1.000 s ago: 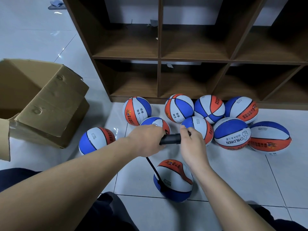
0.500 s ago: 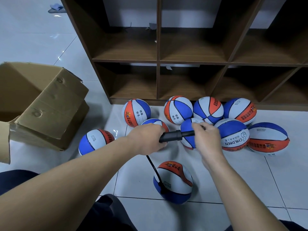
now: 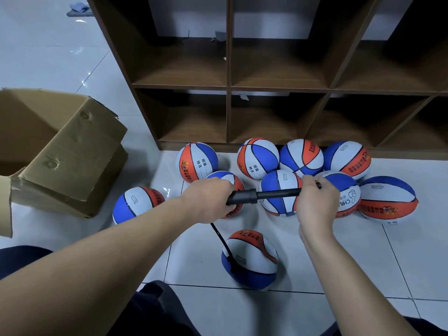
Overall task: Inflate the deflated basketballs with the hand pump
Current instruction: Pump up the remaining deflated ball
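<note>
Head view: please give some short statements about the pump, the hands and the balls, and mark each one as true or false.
1. The left hand grips the black pump barrel. True.
2. The pump rod is pushed fully into the barrel. False: the rod is drawn out to the right hand, which grips its end.
3. A thin black hose runs from the pump to the nearest basketball. True.
4. The balls sit inside the wooden shelf. False: they lie on the tiled floor in front of it.
5. The cardboard box stands to the right of the balls. False: it is on the left, with its flaps open.
</note>
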